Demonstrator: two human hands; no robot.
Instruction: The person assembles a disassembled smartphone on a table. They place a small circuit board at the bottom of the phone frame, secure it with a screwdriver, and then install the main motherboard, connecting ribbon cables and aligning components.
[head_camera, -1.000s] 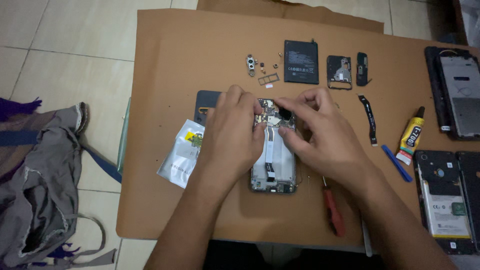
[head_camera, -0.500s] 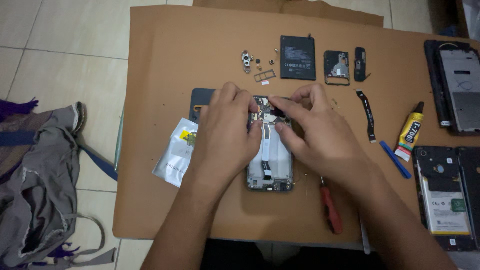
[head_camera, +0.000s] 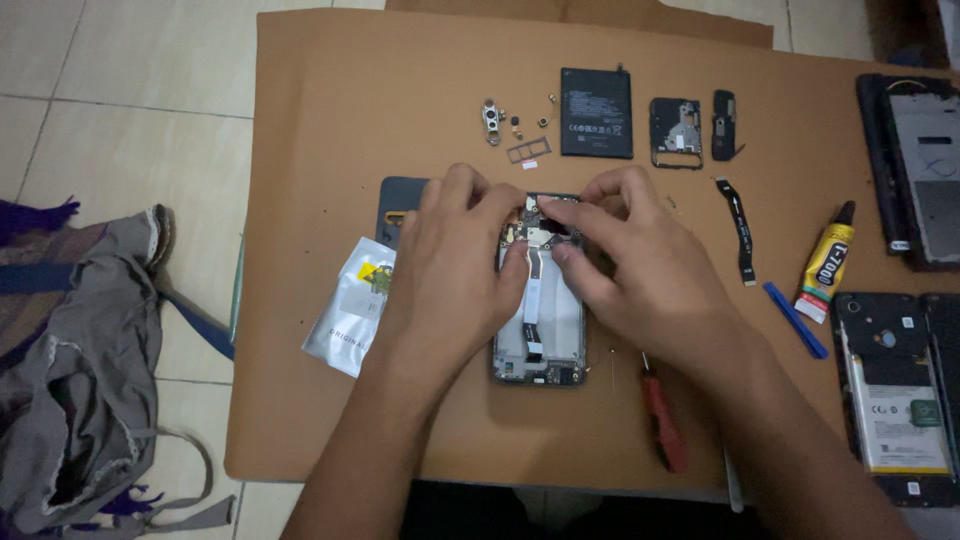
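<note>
An opened phone (head_camera: 545, 330) lies face down in the middle of a brown cardboard sheet (head_camera: 330, 120), its insides and a white ribbon cable showing. My left hand (head_camera: 450, 260) rests on the phone's left edge and grips its upper left part. My right hand (head_camera: 640, 265) comes in from the right, and its fingertips pinch a small part at the top of the phone's board. Both hands hide the phone's upper third.
Laid out above the phone are a black battery (head_camera: 596, 98), small brackets and a tray (head_camera: 528, 150), and two black covers (head_camera: 677, 132). A flex strip (head_camera: 741, 229), glue tube (head_camera: 826, 262), blue pry tool (head_camera: 795, 319), red screwdriver (head_camera: 664, 418), other opened phones (head_camera: 895, 390), a foil pouch (head_camera: 354, 305) and a grey bag (head_camera: 85, 360) are around.
Both hands stay on the top of the phone; the fingers shift slightly. The camera view has drifted a little.
</note>
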